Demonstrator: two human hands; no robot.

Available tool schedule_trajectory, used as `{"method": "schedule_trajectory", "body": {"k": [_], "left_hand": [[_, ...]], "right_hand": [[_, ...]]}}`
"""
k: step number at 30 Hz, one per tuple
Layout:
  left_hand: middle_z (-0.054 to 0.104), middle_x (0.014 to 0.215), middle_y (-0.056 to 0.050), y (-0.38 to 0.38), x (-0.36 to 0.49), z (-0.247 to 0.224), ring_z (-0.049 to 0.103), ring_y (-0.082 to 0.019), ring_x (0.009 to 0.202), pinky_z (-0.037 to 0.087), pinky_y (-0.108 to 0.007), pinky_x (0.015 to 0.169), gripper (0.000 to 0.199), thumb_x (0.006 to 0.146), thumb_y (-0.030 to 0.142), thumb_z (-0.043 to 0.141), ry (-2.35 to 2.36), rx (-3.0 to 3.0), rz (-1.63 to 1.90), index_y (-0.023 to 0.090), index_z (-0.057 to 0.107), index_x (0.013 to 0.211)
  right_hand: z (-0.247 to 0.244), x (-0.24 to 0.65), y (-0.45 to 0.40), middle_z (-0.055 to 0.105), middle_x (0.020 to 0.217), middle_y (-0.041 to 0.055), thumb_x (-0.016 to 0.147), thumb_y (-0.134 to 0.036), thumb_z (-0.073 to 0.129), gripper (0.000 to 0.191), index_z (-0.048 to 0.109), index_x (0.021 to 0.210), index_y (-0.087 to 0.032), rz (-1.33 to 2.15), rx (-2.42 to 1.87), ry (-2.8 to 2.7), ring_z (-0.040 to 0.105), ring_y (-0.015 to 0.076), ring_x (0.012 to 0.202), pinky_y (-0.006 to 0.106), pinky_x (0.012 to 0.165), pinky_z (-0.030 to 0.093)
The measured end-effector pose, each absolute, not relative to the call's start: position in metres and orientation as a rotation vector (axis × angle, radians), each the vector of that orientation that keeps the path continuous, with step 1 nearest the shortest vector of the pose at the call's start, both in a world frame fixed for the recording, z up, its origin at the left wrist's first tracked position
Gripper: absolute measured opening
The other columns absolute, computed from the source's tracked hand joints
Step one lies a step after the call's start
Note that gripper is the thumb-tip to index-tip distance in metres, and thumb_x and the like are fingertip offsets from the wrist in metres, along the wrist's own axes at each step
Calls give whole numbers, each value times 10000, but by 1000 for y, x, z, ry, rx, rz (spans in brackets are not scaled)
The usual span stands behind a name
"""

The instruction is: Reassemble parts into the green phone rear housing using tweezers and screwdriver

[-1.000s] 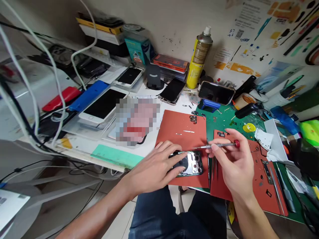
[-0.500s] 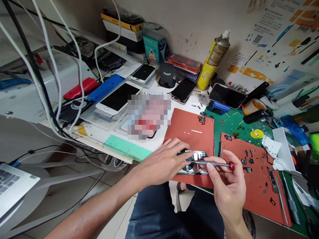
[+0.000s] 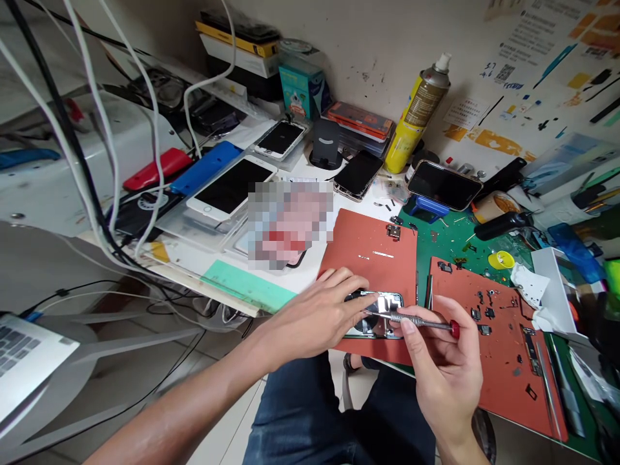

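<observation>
An opened phone housing (image 3: 387,303) lies near the front edge of the left red mat (image 3: 375,239). My left hand (image 3: 329,310) rests over the housing's left part, its fingers spread and reaching onto it. In my right hand (image 3: 445,361) is a slim metal screwdriver (image 3: 416,320) with a red cap, held between thumb and fingers almost level. The screwdriver's tip points left into the housing, close to my left fingertips. Whether the tip touches a part is too small to tell.
Small phone parts and tweezers lie on a second red mat (image 3: 504,374) at the right. Behind stand a yellow spray can (image 3: 416,116) and a propped phone (image 3: 444,185). A white phone (image 3: 232,187) lies left; white cables (image 3: 157,129) hang at far left.
My right hand and the screwdriver's red end have shifted slightly right and down. My left hand stays in nearly the same place on the housing.
</observation>
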State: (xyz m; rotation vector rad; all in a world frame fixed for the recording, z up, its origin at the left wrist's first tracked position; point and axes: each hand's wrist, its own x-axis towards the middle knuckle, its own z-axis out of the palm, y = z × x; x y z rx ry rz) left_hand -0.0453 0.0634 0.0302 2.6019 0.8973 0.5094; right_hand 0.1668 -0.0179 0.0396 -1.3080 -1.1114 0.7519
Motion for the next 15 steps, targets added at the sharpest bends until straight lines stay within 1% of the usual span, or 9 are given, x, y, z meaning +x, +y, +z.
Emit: {"method": "schedule_trajectory", "body": {"k": [3,6,9,12,15], "left_hand": [[674,1336,-121,63,-46,30,582,-291,1158,523,-435,962,365,1174,253,484,895,2617,496,196,665,1486],[668,1345,-120,63,-46,29,575,-290,1165,525,-436,968,372,1177,248,471,895,2620,486,196,656,1495],[668,1352,-124,63,-46,28,575,-293,1161,534,-445,967,371,1176,248,468,892,2616,489,194,660,1489],[672,1351,-126,63,-45,28,579,-298,1167,540,-455,965,364,1173,266,488,895,2610,498,197,665,1484],[685,1335,-126,63,-46,27,590,-303,1178,544,-477,988,352,1161,314,547,893,2582,536,208,682,1468]], "right_hand": [[39,168,-21,880,1089,62,970,-237,845,473,635,1390,-285,689,-1316,-1177,880,254,962,380,842,763],[37,171,-22,874,1117,69,974,-219,837,500,631,1424,-287,672,-1315,-1237,877,273,1013,424,895,764],[36,174,-20,868,1140,71,979,-219,828,510,628,1442,-296,698,-1318,-1268,873,293,1049,457,903,766],[38,173,-18,872,1133,69,979,-215,826,500,632,1433,-294,717,-1301,-1264,877,282,1025,425,873,770],[41,173,-19,879,1098,66,971,-234,839,472,642,1397,-283,716,-1312,-1214,881,265,980,394,858,766]]}}
